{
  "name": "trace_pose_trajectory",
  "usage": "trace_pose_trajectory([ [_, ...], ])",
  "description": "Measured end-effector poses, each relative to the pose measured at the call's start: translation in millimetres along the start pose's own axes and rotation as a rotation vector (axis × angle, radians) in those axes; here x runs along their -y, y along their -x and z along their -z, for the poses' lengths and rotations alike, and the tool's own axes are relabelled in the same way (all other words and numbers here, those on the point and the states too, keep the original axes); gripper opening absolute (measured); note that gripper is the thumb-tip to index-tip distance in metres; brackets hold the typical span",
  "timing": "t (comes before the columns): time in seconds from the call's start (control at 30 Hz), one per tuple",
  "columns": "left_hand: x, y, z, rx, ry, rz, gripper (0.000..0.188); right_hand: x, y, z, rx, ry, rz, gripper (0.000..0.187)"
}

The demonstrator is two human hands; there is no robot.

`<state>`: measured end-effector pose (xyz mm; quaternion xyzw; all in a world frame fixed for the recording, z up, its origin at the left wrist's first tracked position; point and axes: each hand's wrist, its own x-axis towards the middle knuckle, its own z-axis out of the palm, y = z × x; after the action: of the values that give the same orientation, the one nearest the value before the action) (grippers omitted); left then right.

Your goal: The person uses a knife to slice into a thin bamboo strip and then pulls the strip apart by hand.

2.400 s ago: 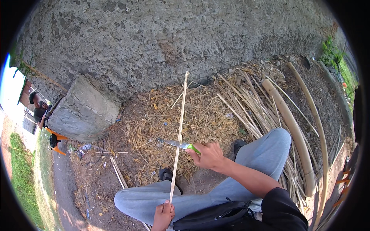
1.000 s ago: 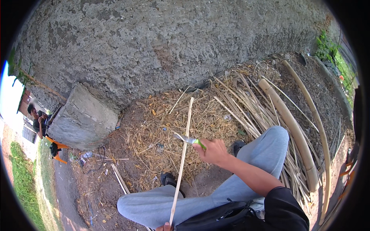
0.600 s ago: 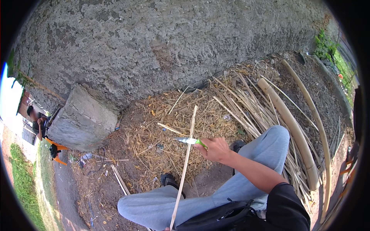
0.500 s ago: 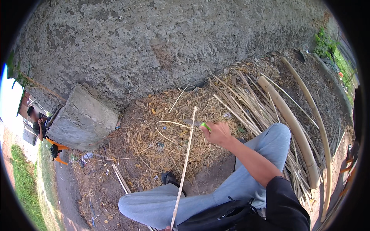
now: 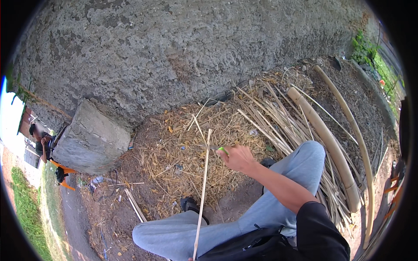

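My right hand (image 5: 239, 158) is closed around the green handle of a knife (image 5: 222, 150). Its blade lies against the upper part of a long, pale bamboo strip (image 5: 203, 187). A thin sliver (image 5: 199, 129) rises up and left from where blade and strip meet. The strip slants down across my lap to the bottom edge of the view. There only a sliver of my left hand (image 5: 190, 259) shows, closed at the strip's lower end; most of that hand is out of the picture.
Split bamboo strips (image 5: 278, 119) lie piled at the right, beside a thick bamboo pole (image 5: 324, 141) and a thinner curved pole (image 5: 348, 115). Shavings and dry leaves cover the ground before a rough wall (image 5: 174, 48). A concrete block (image 5: 93, 139) stands left, with a person (image 5: 40, 141) behind it.
My right hand and the knife have shifted slightly left and down, and the strip's top has come left too. The sliver, curled in a loop before, now stands nearly straight.
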<state>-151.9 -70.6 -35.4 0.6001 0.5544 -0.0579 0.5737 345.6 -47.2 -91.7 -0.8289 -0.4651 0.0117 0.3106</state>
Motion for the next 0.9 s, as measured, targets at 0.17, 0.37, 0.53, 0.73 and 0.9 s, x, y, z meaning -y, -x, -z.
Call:
trace_pose_trajectory([
  [0.17,15,-5,3,0.012,0.12,0.097,0.038,24,45,10,0.056,0.088,0.263,0.027],
  [0.37,-20,19,7,0.12,0.337,0.103,0.036,25,29,22,0.127,0.344,0.477,0.016],
  [0.53,-41,25,8,0.169,0.448,0.215,0.038,14,-1,31,0.109,0.416,0.395,0.012],
  [0.73,33,3,20,0.138,0.127,0.0,0.043,54,7,53,0.202,0.457,0.806,0.013],
  [0.9,-73,31,6,0.223,0.284,0.128,0.043,-22,-56,58,0.218,0.591,0.485,0.011],
])
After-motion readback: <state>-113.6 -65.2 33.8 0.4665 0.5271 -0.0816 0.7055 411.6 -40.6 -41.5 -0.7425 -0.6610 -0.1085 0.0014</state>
